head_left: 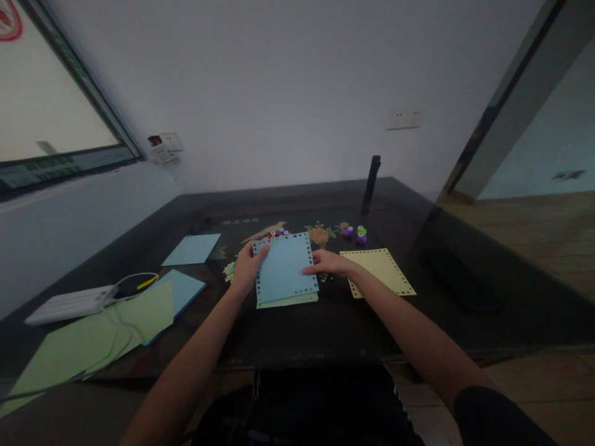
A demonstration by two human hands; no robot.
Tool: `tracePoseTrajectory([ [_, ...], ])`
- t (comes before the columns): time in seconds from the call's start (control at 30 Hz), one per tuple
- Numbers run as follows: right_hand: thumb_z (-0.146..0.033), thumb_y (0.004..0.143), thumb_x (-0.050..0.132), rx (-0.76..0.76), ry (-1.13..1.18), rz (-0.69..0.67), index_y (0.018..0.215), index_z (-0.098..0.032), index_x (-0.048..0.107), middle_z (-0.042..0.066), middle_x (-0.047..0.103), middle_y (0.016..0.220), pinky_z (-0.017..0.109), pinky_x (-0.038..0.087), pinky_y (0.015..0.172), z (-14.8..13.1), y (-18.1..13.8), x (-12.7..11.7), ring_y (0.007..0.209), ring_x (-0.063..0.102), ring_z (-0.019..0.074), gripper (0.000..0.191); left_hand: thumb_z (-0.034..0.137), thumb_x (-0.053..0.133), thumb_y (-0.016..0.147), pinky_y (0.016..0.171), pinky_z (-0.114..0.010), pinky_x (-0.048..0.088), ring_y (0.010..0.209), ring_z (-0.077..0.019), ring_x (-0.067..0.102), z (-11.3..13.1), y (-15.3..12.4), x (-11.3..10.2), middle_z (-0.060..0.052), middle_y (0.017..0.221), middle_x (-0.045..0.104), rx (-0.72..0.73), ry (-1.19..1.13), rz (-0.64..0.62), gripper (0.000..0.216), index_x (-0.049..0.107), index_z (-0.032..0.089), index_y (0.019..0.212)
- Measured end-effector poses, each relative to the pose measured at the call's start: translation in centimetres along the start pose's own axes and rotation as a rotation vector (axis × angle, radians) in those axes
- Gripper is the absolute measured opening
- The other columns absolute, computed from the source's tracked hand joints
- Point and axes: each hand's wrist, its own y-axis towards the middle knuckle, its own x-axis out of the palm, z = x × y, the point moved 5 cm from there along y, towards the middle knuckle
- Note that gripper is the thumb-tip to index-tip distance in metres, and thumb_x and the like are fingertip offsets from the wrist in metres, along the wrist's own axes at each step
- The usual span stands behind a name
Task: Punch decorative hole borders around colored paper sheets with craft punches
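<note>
A blue sheet of paper (pixel 284 266) with holes punched along its edges is held up between my two hands. Under its lower edge shows a pale green sheet (pixel 288 301). My left hand (pixel 248 265) grips the blue sheet's left side, thumb on the front face. At the right edge my right hand (pixel 328 263) pinches it, with a finger lying over the front. Right of my right hand, a yellow sheet (pixel 379 271) with punched edges lies flat, partly behind my forearm. Small red and purple pieces with eye shapes (pixel 280 232) show just behind the blue sheet's top.
Purple and green eyed pieces (pixel 357 234) sit at the back right, near an upright black post (pixel 370 186). On the left lie blue sheets (pixel 191 249), green sheets (pixel 93 341) and a white power strip (pixel 69 305) with cables. A dark flat object (pixel 458 282) lies right.
</note>
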Motion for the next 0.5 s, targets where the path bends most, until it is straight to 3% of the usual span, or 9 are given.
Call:
tracePoseTrajectory([
  [0.1,-0.031,0.064,0.073,0.010,-0.024,-0.014,0.078,-0.012,0.065,0.003,0.066,0.073,0.020,0.038,0.051,0.1,0.0,0.0,0.057,0.053,0.0090,0.025,0.050,0.066,0.067,0.062,-0.026,0.047,0.070,-0.0163,0.059,-0.1,-0.2,0.3,-0.004,0.084,0.066,-0.022,-0.051,0.013,0.045,0.060,0.014,0.093],
  [0.3,-0.029,0.070,0.068,-0.035,-0.028,0.297,0.074,-0.013,0.063,0.002,0.066,0.067,0.022,0.042,0.050,-0.4,-0.1,-2.8,0.053,0.053,0.0099,0.017,0.055,0.064,0.066,0.068,-0.030,0.049,0.077,-0.0204,0.062,-0.1,-0.3,1.5,-0.008,0.091,0.069,-0.048,0.018,-0.172,0.051,0.064,0.013,0.096],
  [0.4,-0.027,0.072,0.067,-0.048,-0.002,0.365,0.083,-0.013,0.064,0.005,0.069,0.079,0.024,0.048,0.056,-0.6,-0.4,-3.5,0.063,0.059,0.0129,0.019,0.055,0.065,0.065,0.072,-0.034,0.050,0.081,-0.0235,0.062,-0.2,-0.5,1.9,-0.008,0.090,0.070,-0.046,0.101,-0.242,0.049,0.067,0.013,0.090],
  [0.5,-0.025,0.071,0.068,-0.087,0.050,0.333,0.094,-0.013,0.063,0.008,0.070,0.094,0.033,0.053,0.071,-0.9,-0.7,-3.1,0.077,0.064,0.0170,0.026,0.053,0.064,0.068,0.074,-0.036,0.050,0.080,-0.0233,0.063,-0.3,-0.6,2.1,-0.008,0.090,0.070,-0.022,0.105,-0.261,0.046,0.067,0.013,0.091],
])
